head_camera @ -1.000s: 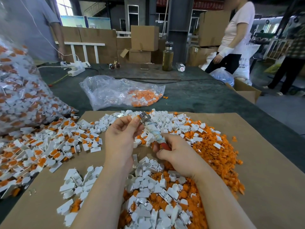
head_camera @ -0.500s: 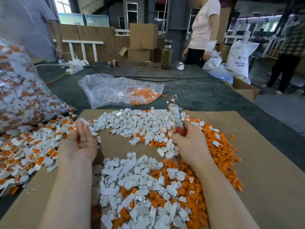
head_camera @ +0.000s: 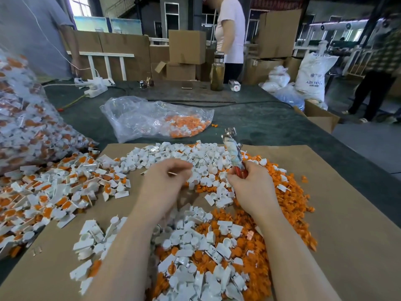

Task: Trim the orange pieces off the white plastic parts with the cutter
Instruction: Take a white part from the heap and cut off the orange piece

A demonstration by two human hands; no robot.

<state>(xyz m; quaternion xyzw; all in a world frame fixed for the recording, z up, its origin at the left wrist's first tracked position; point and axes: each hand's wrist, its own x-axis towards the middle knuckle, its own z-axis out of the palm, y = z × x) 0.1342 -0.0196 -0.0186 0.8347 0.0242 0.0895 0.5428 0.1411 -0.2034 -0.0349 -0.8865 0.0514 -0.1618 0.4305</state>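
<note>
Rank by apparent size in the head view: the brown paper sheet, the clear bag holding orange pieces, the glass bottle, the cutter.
1. Brown paper sheet
2. Clear bag
3. and 4. Glass bottle and cutter look alike; the bottle is farther away, so unranked.

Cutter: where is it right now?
In the head view the cutter is right of centre, held in the right hand, its metal head tilted up and away over the white parts on the brown paper.
</note>
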